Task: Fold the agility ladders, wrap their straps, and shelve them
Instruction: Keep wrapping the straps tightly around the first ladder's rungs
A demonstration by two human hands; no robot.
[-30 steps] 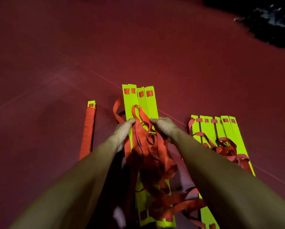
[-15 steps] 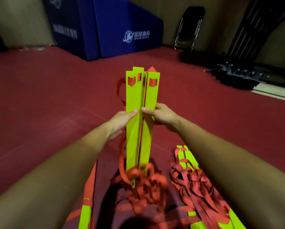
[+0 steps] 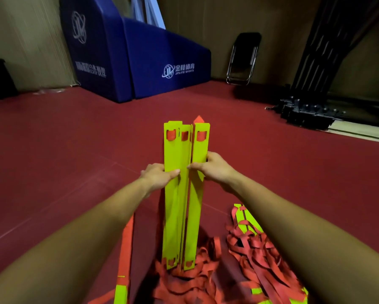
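While both hands squeeze the rungs together, this agility ladder is only half packed.

The left hand (image 3: 156, 176) and right hand (image 3: 214, 170) each grip a side of the yellow rung stack (image 3: 185, 194), thumbs across the front and fingers curled round the edges. The stack stands on end over the red floor (image 3: 74, 150), long axis near vertical, slotted tops up and leaning slightly away, bottoms down in the loose red straps (image 3: 184, 281). So I'd say folding is about done here but the wrapping isn't. A second ladder (image 3: 256, 249) lies on the right with its straps in a tangle. The bundle (image 3: 125, 249) on the left looks wrapped already (hard to be sure). There's no shelf in sight.
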